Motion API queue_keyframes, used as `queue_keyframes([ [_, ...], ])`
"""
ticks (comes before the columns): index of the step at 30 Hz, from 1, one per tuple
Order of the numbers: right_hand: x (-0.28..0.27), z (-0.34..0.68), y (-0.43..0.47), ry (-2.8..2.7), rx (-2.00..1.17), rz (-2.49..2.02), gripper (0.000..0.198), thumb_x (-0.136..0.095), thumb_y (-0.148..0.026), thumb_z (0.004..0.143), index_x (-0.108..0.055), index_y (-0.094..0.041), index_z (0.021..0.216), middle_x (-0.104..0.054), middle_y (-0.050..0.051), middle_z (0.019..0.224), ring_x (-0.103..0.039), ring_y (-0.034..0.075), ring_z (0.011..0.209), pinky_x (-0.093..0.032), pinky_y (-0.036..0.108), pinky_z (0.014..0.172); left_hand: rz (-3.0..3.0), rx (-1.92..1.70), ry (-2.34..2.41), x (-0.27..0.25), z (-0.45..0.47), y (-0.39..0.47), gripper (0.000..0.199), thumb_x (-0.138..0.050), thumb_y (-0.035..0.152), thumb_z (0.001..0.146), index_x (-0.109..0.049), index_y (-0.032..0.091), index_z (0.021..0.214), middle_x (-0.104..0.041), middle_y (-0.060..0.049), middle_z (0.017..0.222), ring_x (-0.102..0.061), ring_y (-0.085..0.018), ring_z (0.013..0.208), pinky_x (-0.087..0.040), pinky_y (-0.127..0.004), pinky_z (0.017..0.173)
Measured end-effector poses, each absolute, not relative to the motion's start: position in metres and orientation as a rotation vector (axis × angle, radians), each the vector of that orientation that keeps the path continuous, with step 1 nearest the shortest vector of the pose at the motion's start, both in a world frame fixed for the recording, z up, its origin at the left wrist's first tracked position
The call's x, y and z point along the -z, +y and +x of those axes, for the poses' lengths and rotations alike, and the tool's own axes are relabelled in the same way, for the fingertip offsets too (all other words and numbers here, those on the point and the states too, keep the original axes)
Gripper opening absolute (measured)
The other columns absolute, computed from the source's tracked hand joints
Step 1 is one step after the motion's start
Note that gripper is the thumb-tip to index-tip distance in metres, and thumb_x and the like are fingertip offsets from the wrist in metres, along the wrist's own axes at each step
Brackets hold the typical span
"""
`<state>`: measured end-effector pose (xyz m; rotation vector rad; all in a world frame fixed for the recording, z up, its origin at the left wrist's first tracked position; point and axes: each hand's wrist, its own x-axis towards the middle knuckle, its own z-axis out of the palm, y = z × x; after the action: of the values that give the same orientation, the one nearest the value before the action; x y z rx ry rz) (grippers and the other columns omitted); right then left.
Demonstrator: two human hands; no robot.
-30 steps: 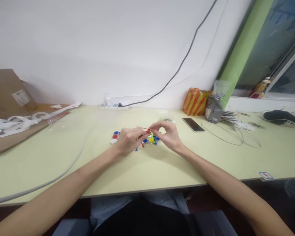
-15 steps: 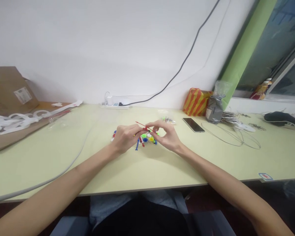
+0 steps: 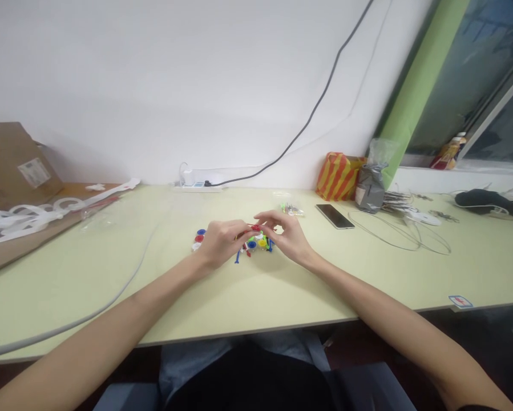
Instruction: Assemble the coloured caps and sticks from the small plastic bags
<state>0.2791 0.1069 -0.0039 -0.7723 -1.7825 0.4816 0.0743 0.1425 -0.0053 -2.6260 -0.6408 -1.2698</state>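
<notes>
My left hand (image 3: 224,242) and my right hand (image 3: 288,237) meet above the middle of the table. Between their pinched fingertips is a small red plastic piece (image 3: 255,228), partly covered by the fingers. Under and in front of the hands lie several small plastic parts, among them a blue disc (image 3: 251,245), a yellow disc (image 3: 262,244) and a thin blue stick (image 3: 237,257). Left of my left hand, a blue disc (image 3: 201,232), a red disc (image 3: 199,239) and a white disc (image 3: 196,246) rest close together.
Behind the hands lies a clear bag of small parts (image 3: 291,209). A phone (image 3: 335,216) is to the right, near a striped bag (image 3: 338,177) and a grey bag (image 3: 370,188). A power strip (image 3: 196,186) sits by the wall; a grey cable (image 3: 123,297) crosses the left side.
The long red stick that pointed up to the left between my hands has turned, and only a short red part shows now. Both hands stay nearly in place.
</notes>
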Motion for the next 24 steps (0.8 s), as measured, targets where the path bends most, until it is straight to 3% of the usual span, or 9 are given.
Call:
queue_keyframes([
  [6,0.01,0.2827,0.1162,-1.798,-0.466,-0.842,0.025,-0.058,-0.038,0.097,-0.07,-0.021,0.109,-0.071,0.003,0.086,-0.066,0.016,0.079,-0.05,0.028,0.072,-2.646,1.25,-0.693,0.0062,0.074,0.143,0.027,-0.058,0.033,0.098,-0.073,0.018,0.082,-0.067,0.001,0.064,-0.053,-0.008,0.052,-0.033,-0.022,0.052],
  [19,0.0107,0.2779,0.1141,-1.802,-0.578,-0.89,0.024,-0.054,-0.034,0.098,-0.069,-0.018,0.108,-0.073,0.003,0.082,-0.069,0.016,0.079,-0.049,0.027,0.071,-2.766,1.17,-0.824,0.0115,0.075,0.1447,0.026,-0.059,0.033,0.097,-0.069,0.017,0.078,-0.067,0.001,0.066,-0.054,-0.01,0.055,-0.035,-0.023,0.055],
  [24,0.008,0.2799,0.1146,-1.775,-0.755,-0.932,0.034,-0.055,-0.042,0.096,-0.073,-0.015,0.087,-0.073,0.005,0.08,-0.067,0.017,0.074,-0.049,0.027,0.068,-2.776,1.118,-0.799,0.0137,0.0758,0.1437,0.028,-0.056,0.032,0.098,-0.069,0.018,0.077,-0.06,0.002,0.061,-0.049,-0.009,0.053,-0.033,-0.024,0.054],
])
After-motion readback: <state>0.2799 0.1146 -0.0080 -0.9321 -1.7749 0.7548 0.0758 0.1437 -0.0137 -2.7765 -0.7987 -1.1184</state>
